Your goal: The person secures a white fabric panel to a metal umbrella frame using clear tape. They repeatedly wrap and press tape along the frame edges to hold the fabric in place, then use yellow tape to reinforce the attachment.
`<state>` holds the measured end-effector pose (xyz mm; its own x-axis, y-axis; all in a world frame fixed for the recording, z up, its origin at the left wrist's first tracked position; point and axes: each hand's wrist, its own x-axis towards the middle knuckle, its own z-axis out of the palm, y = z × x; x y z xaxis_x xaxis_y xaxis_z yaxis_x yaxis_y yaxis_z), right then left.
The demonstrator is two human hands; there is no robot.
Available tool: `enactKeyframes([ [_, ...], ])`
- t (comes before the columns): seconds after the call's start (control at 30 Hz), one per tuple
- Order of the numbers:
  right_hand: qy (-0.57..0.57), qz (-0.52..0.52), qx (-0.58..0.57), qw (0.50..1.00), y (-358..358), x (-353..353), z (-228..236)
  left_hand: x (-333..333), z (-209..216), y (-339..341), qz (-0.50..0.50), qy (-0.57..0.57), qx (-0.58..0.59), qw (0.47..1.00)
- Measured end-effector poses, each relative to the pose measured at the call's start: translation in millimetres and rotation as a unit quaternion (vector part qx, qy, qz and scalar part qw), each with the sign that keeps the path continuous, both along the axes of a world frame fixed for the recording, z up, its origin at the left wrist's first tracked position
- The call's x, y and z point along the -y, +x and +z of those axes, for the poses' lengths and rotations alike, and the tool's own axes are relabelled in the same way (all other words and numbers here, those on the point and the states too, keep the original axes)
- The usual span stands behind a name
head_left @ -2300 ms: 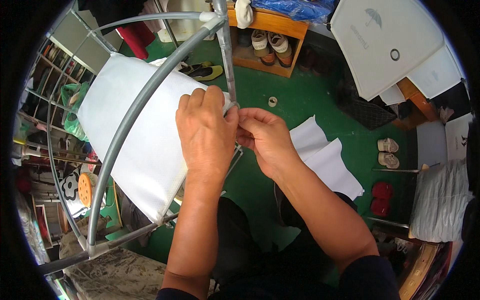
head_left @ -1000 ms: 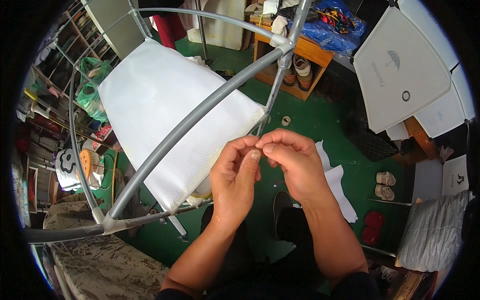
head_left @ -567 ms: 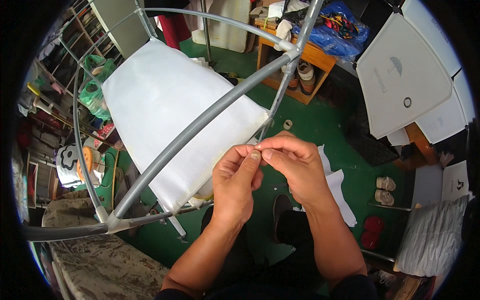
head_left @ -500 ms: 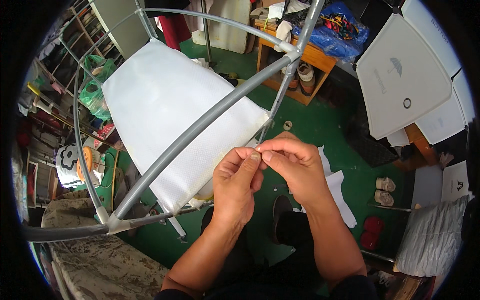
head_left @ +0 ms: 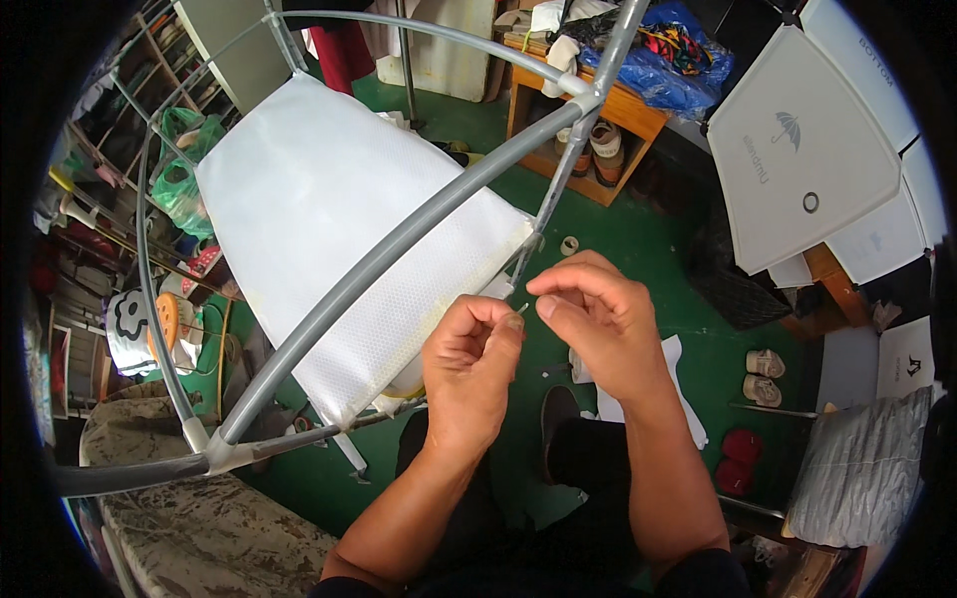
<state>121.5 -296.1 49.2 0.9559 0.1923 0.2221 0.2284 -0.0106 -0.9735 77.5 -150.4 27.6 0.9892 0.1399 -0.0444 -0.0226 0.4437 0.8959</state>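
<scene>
My left hand pinches a tiny pale sliver between thumb and forefinger; just its tip shows, and I cannot make out its kind. Close by on the right, my right hand has thumb and forefinger apart, with nothing visible between them. Both hands are in front of a white textured panel, which lies inside a frame of grey tubes. A curved tube crosses over the panel. Near my left wrist, a roll of tape is partly hidden under the panel's near edge.
White paper lies on the green floor by my shoe. A wooden cabinet with shoes stands at the back. White printed panels lean on the right. A camouflage cloth covers something at the near left.
My right hand has drawn away to the right from my left fingertips, where the two were touching. The pale sliver now shows in my left pinch.
</scene>
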Motion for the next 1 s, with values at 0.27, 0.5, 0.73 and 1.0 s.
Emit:
enactKeyframes([
  [0.27,-0.004,0.059,-0.076,0.995,2.3,10.7,9.4,-5.8,6.6,4.0,-0.014,0.152,0.047,0.987],
  [0.5,-0.019,0.043,-0.117,0.992,5.5,8.2,10.7,-8.7,8.6,5.3,-0.014,0.235,0.046,0.971],
  [0.73,0.153,-0.122,-0.245,0.949,18.2,-8.7,-3.4,-14.9,34.8,14.5,0.093,0.38,0.121,0.912],
  [1.0,0.257,-0.134,-0.296,0.91,17.5,-20.5,-6.9,-22.8,46.0,37.7,0.089,0.599,0.215,0.766],
])
